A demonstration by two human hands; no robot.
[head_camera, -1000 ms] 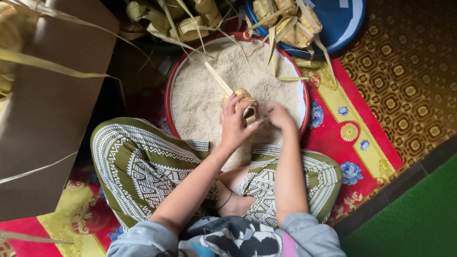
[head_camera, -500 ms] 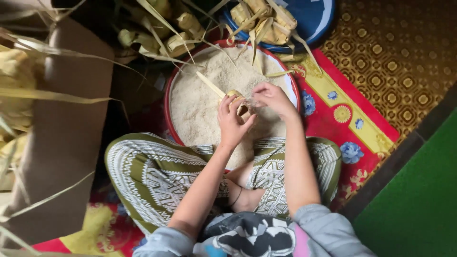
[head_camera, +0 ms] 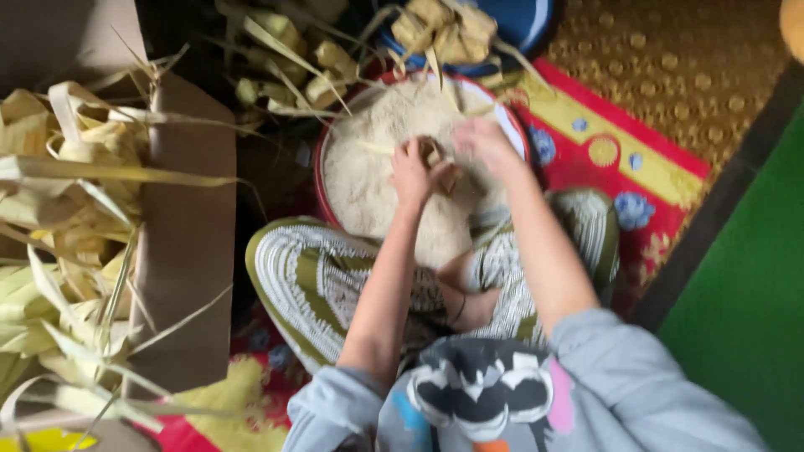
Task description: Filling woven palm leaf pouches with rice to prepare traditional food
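Blurring together over the rice basin (head_camera: 335, 180): left hand (head_camera: 412, 172) gripping a leaf pouch (head_camera: 435, 159); right hand's (head_camera: 484, 146) finger state indiscernible.

A home floor: patterned red mat (head_camera: 603, 142), basin of rice (head_camera: 377, 159); palm-leaf strips (head_camera: 75, 192) heaped in a cardboard box (head_camera: 188, 243).

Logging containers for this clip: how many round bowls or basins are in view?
2. The red-rimmed basin of rice lies before the person's knees, under the left hand and right hand. The blue bowl holding woven leaf pouches sits behind it. Others may be hidden.
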